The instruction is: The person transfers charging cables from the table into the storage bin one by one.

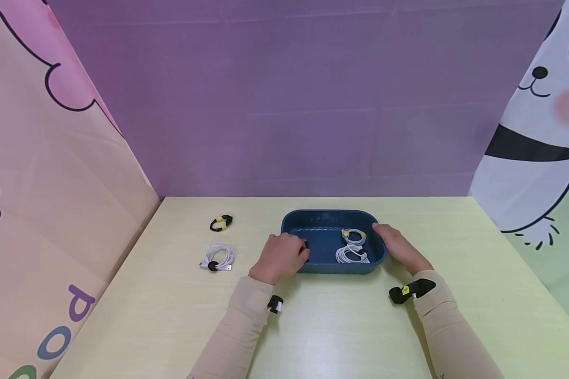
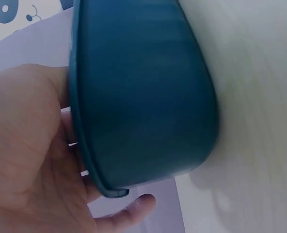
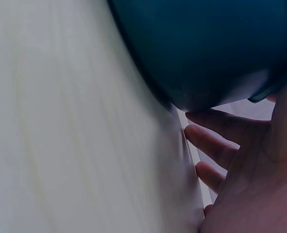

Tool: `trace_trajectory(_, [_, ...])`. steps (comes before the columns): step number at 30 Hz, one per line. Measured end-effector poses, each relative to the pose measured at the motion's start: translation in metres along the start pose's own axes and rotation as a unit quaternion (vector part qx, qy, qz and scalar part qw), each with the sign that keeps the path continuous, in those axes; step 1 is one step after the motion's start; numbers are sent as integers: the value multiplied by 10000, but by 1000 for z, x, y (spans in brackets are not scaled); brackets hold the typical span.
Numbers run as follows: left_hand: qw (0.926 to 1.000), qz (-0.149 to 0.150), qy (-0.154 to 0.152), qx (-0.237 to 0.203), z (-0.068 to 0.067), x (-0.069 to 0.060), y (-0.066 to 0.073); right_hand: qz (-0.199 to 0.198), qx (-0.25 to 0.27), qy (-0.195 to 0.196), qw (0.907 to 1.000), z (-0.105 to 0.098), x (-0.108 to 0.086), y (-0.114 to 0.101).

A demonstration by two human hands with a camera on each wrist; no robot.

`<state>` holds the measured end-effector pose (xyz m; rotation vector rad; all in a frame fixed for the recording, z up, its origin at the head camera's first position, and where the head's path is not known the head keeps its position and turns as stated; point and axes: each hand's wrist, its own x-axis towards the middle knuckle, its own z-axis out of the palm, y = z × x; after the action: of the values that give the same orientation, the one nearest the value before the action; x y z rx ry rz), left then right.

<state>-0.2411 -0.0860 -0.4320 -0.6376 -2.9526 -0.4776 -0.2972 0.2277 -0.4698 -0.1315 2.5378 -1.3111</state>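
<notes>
In the head view my left hand [image 1: 281, 258] bends its fingers over the left end of a blue container [image 1: 334, 268], with a small dark item [image 1: 305, 243] at the fingertips. The left wrist view has this hand [image 2: 32, 141] by the rim, fingers partly hidden behind the container wall [image 2: 143, 92]. My right hand [image 1: 400, 247] holds the container's right end; in the right wrist view, the hand [image 3: 255, 170] has its fingers along the container's outside [image 3: 206, 48] and its thumb near the rim. Inside, at the right, lie two coiled white cables [image 1: 354, 236] [image 1: 352, 254], one with yellow parts.
Left of the container, a black and yellow coiled cable [image 1: 221, 222] lies on the pale table [image 1: 332, 326]. Nearer the front is a white coiled cable [image 1: 220, 256] with a black tie. A purple backdrop [image 1: 313, 105] stands behind the table, with printed cloths at both sides.
</notes>
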Motion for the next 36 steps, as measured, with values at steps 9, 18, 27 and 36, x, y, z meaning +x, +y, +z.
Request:
trace_trajectory(9, [9921,-43,1253,-67,-10,2,-8,-14,34,-8,10000,0,-1,-1])
trace_trajectory(18, [9817,-875,1608,-522,-31,-5,-42,186,10,-1,9998,0,-1,1])
trace_trajectory(27, [9748,-1943,980,-484,-55,-25,-75,199,35,6,9998,0,-2,0])
trace_trajectory(36, [9523,-2990,-77,-603,-65,-41,-99,229,31,-18,9997,0,-3,-1])
